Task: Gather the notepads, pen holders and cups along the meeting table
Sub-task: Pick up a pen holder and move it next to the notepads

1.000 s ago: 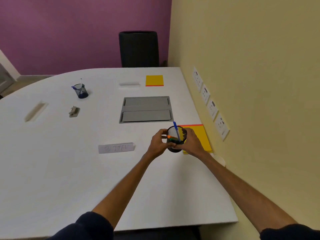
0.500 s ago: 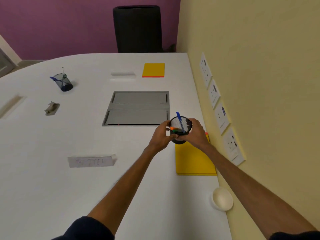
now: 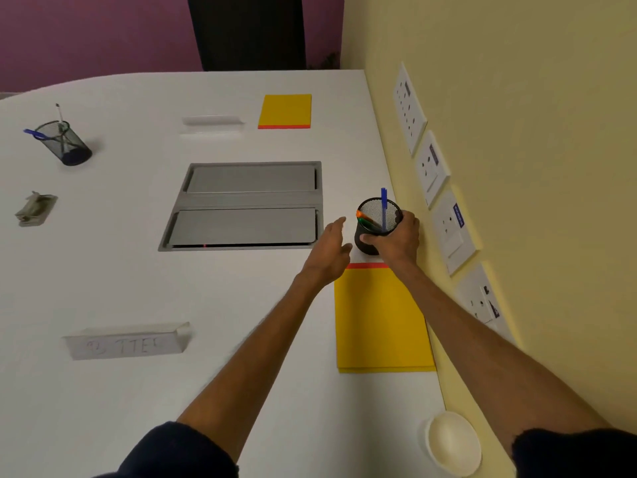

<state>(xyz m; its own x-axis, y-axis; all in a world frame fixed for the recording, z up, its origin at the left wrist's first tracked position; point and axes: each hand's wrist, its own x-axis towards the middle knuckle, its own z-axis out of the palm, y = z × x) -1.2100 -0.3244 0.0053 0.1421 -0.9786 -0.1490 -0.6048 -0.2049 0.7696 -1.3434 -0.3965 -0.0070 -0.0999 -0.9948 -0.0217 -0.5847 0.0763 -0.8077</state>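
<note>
A white counter (image 3: 103, 270) runs along a yellow wall on its right edge, seen from above by the person working at it. Near that right edge stands a black mesh pen holder (image 3: 377, 224) containing an upright blue pen (image 3: 383, 205), plus an orange and a green pen leaning low inside. The right hand (image 3: 396, 241) is wrapped around the holder from the wall side, its grip clamped on the mesh, thumb across the near face. The left hand (image 3: 329, 251) sits just beside the holder on its left, not touching it, fingers spread and its grip apart, holding nothing.

Directly in front of the holder, closer to the person, a yellow notepad (image 3: 379, 319) with a red top strip lies flat against the right edge. A white cup (image 3: 451, 443), nothing visible in it, stands at the near right corner. A second yellow notepad (image 3: 285, 110) lies toward the far right corner. A second mesh pen holder (image 3: 65, 144), holding a blue pen and a pale one, stands near the far left. A grey recessed panel (image 3: 246, 205) sits in the counter's middle, and a folded paper name card (image 3: 127, 341) lies toward the near left.
</note>
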